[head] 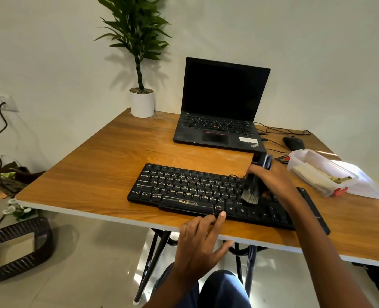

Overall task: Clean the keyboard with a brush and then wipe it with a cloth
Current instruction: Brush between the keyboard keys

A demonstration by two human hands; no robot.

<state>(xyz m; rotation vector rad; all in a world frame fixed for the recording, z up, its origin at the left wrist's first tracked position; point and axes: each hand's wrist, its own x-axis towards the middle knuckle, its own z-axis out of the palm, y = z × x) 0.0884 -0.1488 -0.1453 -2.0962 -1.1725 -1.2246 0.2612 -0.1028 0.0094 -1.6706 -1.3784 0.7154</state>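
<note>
A flat black plastic keyboard is laid on the wood-grain counter. A dark brush with a flat grey bristle tuft is gripped in the curled fingers of the right hand, its bristles set on the keyboard's right keys. The keyboard's near edge is touched by the straight, empty fingers of the left hand.

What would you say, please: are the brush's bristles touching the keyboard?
Touching. The head view shows the brush, gripped by the right hand, with its bristles resting on the keyboard keys, no gap.
</note>
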